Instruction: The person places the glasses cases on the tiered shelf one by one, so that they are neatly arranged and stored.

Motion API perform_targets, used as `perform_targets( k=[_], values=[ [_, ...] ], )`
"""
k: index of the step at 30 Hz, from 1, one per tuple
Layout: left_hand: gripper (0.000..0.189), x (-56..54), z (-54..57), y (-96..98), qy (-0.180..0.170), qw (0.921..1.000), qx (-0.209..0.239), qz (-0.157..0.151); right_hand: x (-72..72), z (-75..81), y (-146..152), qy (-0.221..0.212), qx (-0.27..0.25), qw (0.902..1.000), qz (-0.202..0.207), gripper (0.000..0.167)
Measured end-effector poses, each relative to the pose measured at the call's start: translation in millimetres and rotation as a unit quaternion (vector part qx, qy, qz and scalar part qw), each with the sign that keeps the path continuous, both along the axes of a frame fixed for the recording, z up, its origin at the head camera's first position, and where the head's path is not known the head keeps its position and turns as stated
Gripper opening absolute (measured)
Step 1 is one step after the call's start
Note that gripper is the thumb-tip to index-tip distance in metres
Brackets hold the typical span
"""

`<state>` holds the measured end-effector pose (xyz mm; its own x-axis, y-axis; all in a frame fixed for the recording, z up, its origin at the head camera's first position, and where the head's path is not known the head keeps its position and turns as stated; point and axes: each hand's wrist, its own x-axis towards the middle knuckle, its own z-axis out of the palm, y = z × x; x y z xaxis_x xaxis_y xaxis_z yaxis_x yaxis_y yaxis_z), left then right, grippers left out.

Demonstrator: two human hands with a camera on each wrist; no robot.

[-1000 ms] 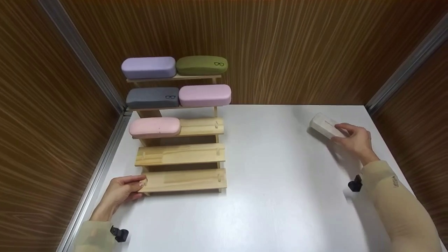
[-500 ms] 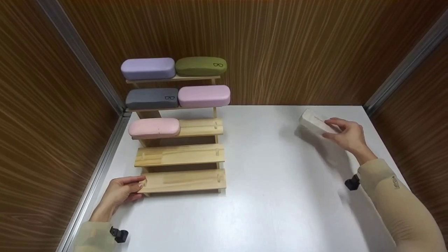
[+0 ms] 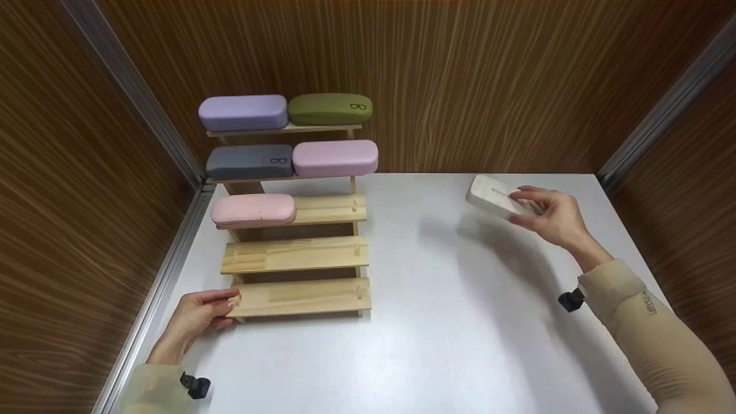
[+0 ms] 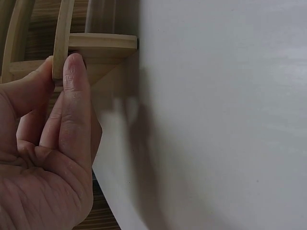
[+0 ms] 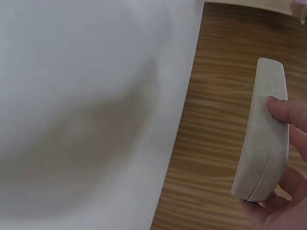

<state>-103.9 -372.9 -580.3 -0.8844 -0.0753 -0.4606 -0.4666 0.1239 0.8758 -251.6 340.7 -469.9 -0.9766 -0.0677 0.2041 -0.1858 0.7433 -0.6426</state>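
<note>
My right hand (image 3: 555, 218) grips a white glasses case (image 3: 493, 197) between thumb and fingers, raised over the right part of the white table, its shadow falling below. In the right wrist view the case (image 5: 264, 139) shows its closed seam along the side. At the lower left, my left hand (image 3: 198, 316) pinches the left end of the bottom shelf of a wooden tiered rack (image 3: 310, 296). The left wrist view shows the left hand (image 4: 57, 129) with thumb and fingers on either side of the shelf's edge (image 4: 61, 43).
On the rack sit a lavender case (image 3: 244, 112), an olive case (image 3: 330, 109), a grey case (image 3: 250, 161), a mauve-pink case (image 3: 336, 157) and a light pink case (image 3: 253, 209). Wood-grain panels (image 3: 460, 86) wall the table (image 3: 425, 322) at the back and sides.
My right hand has moved left and slightly up in the head view, carrying the white glasses case, whose shadow has spread away from it. The left hand stays on the rack.
</note>
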Motion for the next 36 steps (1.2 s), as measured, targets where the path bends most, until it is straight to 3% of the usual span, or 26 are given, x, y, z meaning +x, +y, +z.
perform_targets(
  k=[7,22,36],
  values=[
    [0.041,-0.5,-1.3,0.4,-0.005,1.0000,0.003,0.007,7.8,14.9,-25.3,0.026,-0.010,0.9986,0.045,0.045],
    [0.037,-0.3,-1.4,-0.6,-0.006,1.0000,0.005,-0.001,23.3,37.7,-68.5,0.026,-0.007,0.9925,0.120,0.044],
    [0.037,-0.1,0.2,0.1,-0.006,1.0000,0.003,-0.001,24.0,49.1,-117.5,0.006,-0.011,0.9832,0.182,0.044]
  ],
)
